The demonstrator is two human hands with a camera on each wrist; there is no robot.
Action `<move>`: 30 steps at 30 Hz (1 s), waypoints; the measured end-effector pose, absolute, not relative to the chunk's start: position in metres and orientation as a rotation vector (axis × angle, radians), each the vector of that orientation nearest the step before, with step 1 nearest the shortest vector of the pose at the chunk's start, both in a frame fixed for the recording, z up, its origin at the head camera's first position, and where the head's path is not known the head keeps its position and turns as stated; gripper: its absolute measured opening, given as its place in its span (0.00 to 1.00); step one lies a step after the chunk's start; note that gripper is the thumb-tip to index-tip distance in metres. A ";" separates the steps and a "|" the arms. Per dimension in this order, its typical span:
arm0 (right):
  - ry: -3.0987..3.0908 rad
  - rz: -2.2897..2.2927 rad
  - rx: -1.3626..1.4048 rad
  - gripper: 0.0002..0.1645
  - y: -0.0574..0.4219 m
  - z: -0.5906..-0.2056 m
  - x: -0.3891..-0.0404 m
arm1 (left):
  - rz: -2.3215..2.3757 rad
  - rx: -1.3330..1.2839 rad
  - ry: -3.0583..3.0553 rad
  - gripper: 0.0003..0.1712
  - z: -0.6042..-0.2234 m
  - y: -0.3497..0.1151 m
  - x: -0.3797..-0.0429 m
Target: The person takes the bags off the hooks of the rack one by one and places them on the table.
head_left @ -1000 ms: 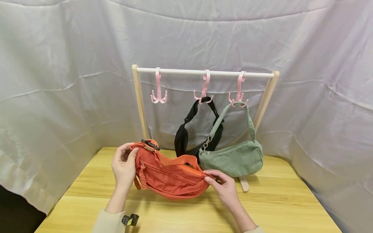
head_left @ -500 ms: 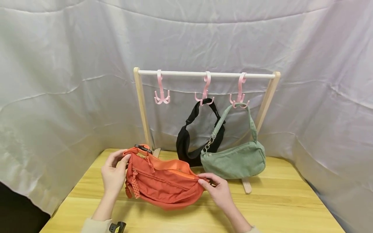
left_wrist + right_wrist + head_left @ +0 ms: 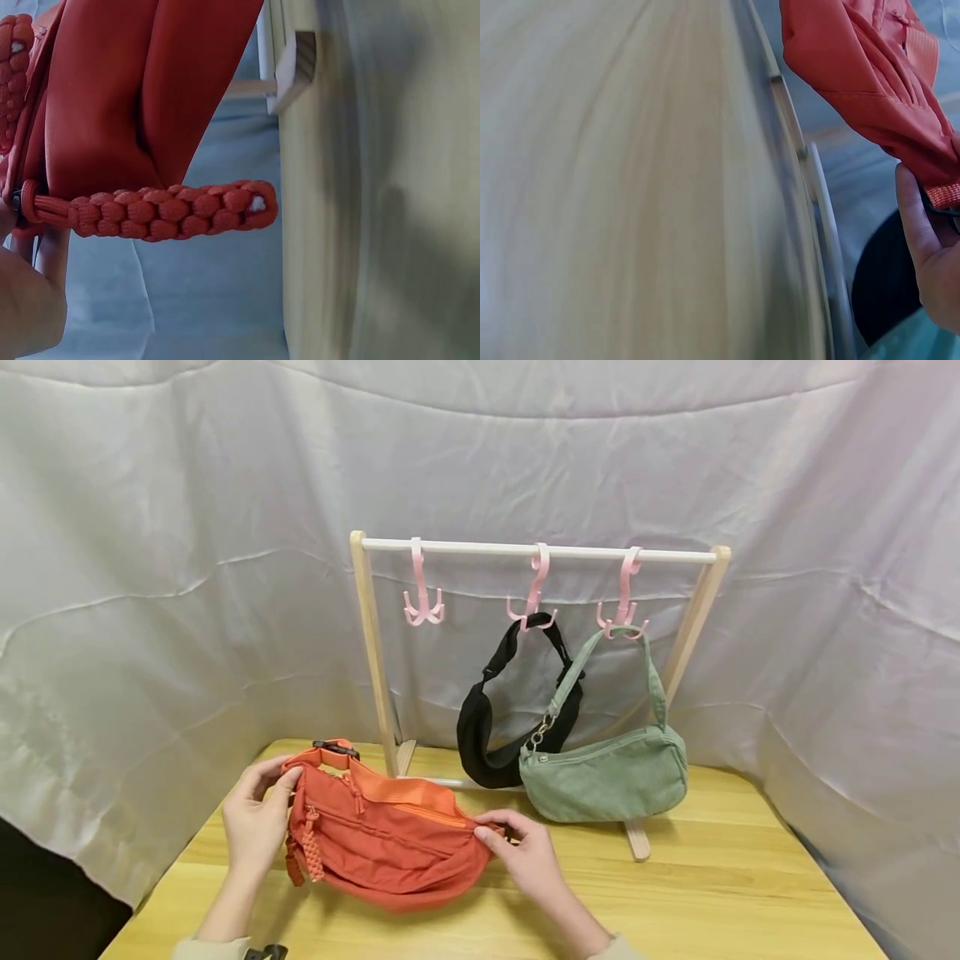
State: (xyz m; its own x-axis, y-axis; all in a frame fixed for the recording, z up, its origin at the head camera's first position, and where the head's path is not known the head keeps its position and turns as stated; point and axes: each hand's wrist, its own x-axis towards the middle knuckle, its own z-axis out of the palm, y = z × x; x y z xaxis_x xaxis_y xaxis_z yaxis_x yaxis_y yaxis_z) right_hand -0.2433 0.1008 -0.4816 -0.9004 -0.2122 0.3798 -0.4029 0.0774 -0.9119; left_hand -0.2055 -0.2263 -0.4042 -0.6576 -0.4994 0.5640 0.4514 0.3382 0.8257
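Between my two hands a red-orange waist bag (image 3: pixel 390 852) is held above the table at the front left. The left hand (image 3: pixel 258 814) pinches its upper left corner with thumb and fingers, close to the orange strap and a black buckle (image 3: pixel 336 748). At the other end, the right hand (image 3: pixel 525 852) pinches the tapered right corner. A braided zipper pull (image 3: pixel 172 212) dangles from the bag in the left wrist view. In the right wrist view the bag's end (image 3: pixel 915 142) meets the thumb, and the other fingers are mostly out of frame.
Behind stands a rack with a white bar (image 3: pixel 480 549) and wooden legs. Its left pink hook (image 3: pixel 423 602) bears nothing. A black bag (image 3: pixel 480 735) hangs from the middle hook, and a green bag (image 3: pixel 607 777) from the right one. Grey cloth (image 3: pixel 187 610) surrounds the wooden table (image 3: pixel 712 860).
Both hands have carried the red-orange bag to the left and slightly down, toward the front of the table. Their grips look the same. The hanging bags stay on their hooks.
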 end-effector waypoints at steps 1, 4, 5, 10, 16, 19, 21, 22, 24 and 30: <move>-2.206 1.936 0.624 0.11 0.097 -0.482 -0.243 | -1.430 0.053 -1.780 0.12 -0.405 -0.229 -0.205; -2.219 1.931 0.620 0.10 0.087 -0.479 -0.240 | -1.380 0.093 -1.804 0.12 -0.409 -0.238 -0.203; -2.225 1.929 0.623 0.10 0.083 -0.476 -0.239 | -1.372 0.104 -1.809 0.12 -0.411 -0.242 -0.204; -2.248 1.911 0.671 0.10 0.066 -0.460 -0.231 | -1.351 0.155 -1.821 0.14 -0.428 -0.268 -0.211; -2.277 1.910 0.694 0.10 0.047 -0.457 -0.233 | -1.297 0.139 -1.808 0.13 -0.435 -0.289 -0.212; -2.270 1.928 0.717 0.10 0.038 -0.457 -0.238 | -1.263 0.109 -1.808 0.12 -0.428 -0.293 -0.211; -2.259 1.937 0.735 0.10 0.031 -0.457 -0.240 | -1.232 0.100 -1.815 0.11 -0.430 -0.301 -0.215; -2.247 1.941 0.747 0.10 0.028 -0.457 -0.241 | -1.216 0.109 -1.825 0.11 -0.434 -0.307 -0.218; -2.235 1.949 0.759 0.10 0.021 -0.457 -0.244 | -1.171 0.134 -1.859 0.11 -0.442 -0.321 -0.226; -2.230 1.994 0.754 0.10 0.002 -0.459 -0.251 | -1.057 0.168 -1.959 0.11 -0.450 -0.347 -0.236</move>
State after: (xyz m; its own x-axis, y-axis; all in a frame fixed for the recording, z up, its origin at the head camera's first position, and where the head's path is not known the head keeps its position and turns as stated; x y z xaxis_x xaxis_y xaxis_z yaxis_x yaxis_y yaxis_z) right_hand -0.2511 0.0022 -0.4592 -0.8791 -0.3161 0.3567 -0.3898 0.0460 -0.9198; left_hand -0.2359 -0.3470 -0.4503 -0.6054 -0.4805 0.6345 0.2667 0.6287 0.7305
